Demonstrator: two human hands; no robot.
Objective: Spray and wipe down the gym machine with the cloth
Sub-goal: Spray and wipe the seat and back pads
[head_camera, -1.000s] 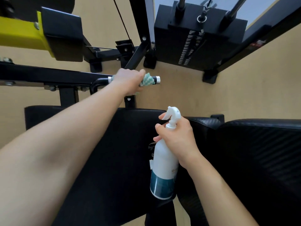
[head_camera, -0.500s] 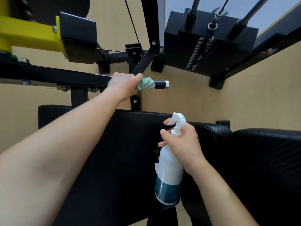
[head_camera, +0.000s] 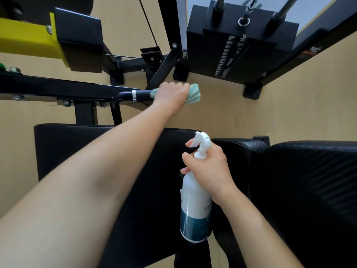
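Wipe step in hand. Your left hand (head_camera: 172,95) curls over the cloth (head_camera: 194,93), fingers closed round it and round the handle (head_camera: 142,95) beneath. The green-and-white cloth bunches out past your knuckles and hides the handle's free end. Bare black grip shows between your wrist and the silver ring near the bend.

Your right hand (head_camera: 210,167) grips the spray bottle (head_camera: 195,200) by the neck, fingers wrapped, forefinger lying by the trigger; cannot tell whether it presses. The bottle hangs upright, spray head uppermost, in front of where the large black pad (head_camera: 87,151) meets the right-hand pad (head_camera: 309,180), well apart from the cloth. No mist visible.

Judgement: you are rubbing the handle down at its outer end. The handle is one small part. The pads, frame and weight stack (head_camera: 237,45) show no sign either way of cleaning, so the task looks early to midway.

Next move calls for a firm closed grip so the cloth does not slip off the end, then a draw back along the grip towards the ring to cover the bare stretch. After that, turn the spray head to face the near pad before squeezing, and free the cloth hand to follow it.
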